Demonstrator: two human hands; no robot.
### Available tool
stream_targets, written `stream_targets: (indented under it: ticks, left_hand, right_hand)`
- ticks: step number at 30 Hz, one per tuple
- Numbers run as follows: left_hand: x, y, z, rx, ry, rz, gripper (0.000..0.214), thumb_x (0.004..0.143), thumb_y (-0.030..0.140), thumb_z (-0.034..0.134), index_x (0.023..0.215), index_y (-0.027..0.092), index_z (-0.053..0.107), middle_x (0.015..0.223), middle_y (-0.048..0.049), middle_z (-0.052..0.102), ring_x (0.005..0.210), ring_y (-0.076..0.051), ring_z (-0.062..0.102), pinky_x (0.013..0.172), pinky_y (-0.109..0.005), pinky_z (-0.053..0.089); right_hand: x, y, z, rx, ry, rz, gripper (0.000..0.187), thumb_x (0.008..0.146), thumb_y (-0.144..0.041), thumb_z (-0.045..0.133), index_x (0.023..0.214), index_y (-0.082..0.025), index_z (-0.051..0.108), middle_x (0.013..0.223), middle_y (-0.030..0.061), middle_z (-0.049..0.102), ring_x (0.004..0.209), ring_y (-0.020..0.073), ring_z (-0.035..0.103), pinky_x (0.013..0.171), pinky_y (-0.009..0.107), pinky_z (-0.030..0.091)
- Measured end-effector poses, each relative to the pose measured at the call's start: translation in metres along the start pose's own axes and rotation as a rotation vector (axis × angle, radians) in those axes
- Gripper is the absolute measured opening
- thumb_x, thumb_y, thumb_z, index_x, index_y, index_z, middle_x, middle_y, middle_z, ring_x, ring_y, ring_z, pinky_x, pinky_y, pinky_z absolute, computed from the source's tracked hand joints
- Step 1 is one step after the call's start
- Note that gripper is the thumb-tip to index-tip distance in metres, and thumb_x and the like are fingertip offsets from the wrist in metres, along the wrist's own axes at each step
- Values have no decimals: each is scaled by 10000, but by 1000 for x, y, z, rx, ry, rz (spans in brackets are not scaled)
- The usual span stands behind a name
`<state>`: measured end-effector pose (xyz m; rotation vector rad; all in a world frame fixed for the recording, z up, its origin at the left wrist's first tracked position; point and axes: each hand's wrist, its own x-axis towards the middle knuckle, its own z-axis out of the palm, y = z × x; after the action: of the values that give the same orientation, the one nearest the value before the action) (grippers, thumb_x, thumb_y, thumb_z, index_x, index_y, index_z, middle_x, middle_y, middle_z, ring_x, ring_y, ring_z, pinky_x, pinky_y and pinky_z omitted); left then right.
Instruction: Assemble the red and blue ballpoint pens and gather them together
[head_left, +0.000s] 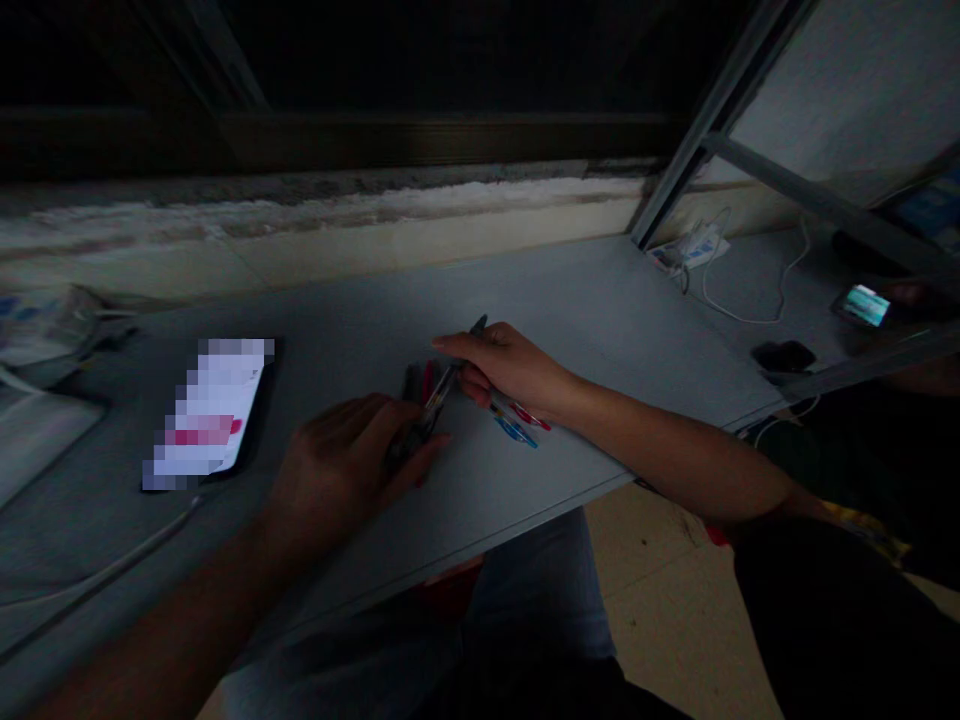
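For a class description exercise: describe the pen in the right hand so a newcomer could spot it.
Start at the grey desk, right of the phone. There the right hand grips a slim dark pen, unlike the blue-and-red pens lying loose beneath it.

This was a plain home or dorm room: a grey desk (525, 280) against a wall (337, 240) held pens (517, 425), a phone (210, 415) and a cable (750, 290), above a tiled floor (660, 570).
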<state>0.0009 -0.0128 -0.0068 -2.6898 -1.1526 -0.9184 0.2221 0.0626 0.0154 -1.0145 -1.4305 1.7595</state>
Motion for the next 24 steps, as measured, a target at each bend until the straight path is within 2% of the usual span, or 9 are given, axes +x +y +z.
stream_targets:
  ticks: [2, 4, 8, 11, 13, 15, 18, 21, 24]
  left_hand:
    - [0, -1, -2, 54, 14, 24, 272, 1160, 394, 571, 956, 230, 644, 756, -16, 692, 607, -206, 671, 572, -323, 500]
    - [-1, -2, -4, 73, 50, 17, 234, 1165, 369, 553, 993, 235, 639, 781, -19, 701, 637, -210, 693, 581, -323, 514]
    - [-4, -1, -6, 16, 149, -54, 137, 1125, 376, 659, 1114, 240, 654, 834, -11, 750, 663, -188, 714, 614, -306, 548]
    - [-4, -2, -7, 1, 148, -4, 121, 1098, 293, 699, 994, 241, 668, 804, -2, 742, 656, -176, 695, 609, -296, 532]
    - [-4, -3, -7, 12, 150, 4, 105, 1086, 255, 706, 985, 238, 683, 809, -4, 747, 663, -179, 696, 610, -297, 528]
    - [-6, -4, -6, 10, 185, -15, 59, 1071, 286, 741, 1079, 236, 712, 790, 6, 742, 635, -176, 689, 601, -298, 526]
    - [-9, -5, -5, 11, 184, -43, 172, 1073, 314, 756, 1231, 258, 716, 837, 4, 778, 674, -189, 732, 644, -311, 560]
    - [-9, -5, -7, 68, 141, -37, 137, 1126, 294, 685, 1259, 267, 699, 914, -14, 813, 759, -210, 785, 706, -328, 596]
    - [-7, -6, -9, 71, 87, -42, 149, 1179, 329, 590, 1255, 252, 692, 889, -25, 803, 742, -214, 778, 682, -336, 588]
  right_hand:
    - [0, 0, -1, 56, -57, 18, 741, 1053, -508, 748, 453, -228, 415, 382, -60, 446, 378, 56, 428, 474, 219, 370]
    - [0, -1, -2, 145, -165, 73, 745, 1053, -496, 741, 451, -237, 387, 375, -68, 411, 365, 60, 421, 456, 219, 353]
    - [-1, -2, -4, 237, -246, 120, 734, 1053, -466, 728, 448, -239, 381, 382, -64, 419, 360, 60, 415, 447, 209, 360]
    - [1, -1, -6, 237, -319, 178, 744, 1091, -437, 666, 429, -234, 394, 375, -57, 411, 371, 64, 428, 473, 200, 401]
    - [2, -2, -7, 246, -360, 209, 760, 1120, -413, 619, 417, -233, 390, 367, -57, 390, 371, 66, 427, 479, 198, 407]
    - [4, -2, -8, 241, -370, 226, 775, 1145, -422, 575, 417, -237, 382, 366, -54, 384, 363, 71, 413, 465, 207, 392]
    - [4, -5, -8, 202, -359, 250, 792, 1177, -452, 494, 424, -250, 358, 362, -50, 365, 351, 81, 391, 446, 224, 366]
    - [2, -7, -8, 155, -328, 247, 801, 1198, -422, 405, 417, -251, 351, 361, -33, 372, 355, 81, 381, 444, 224, 348]
    - [1, -7, -8, 108, -273, 224, 811, 1198, -416, 363, 404, -250, 340, 358, -13, 388, 357, 76, 365, 429, 224, 310]
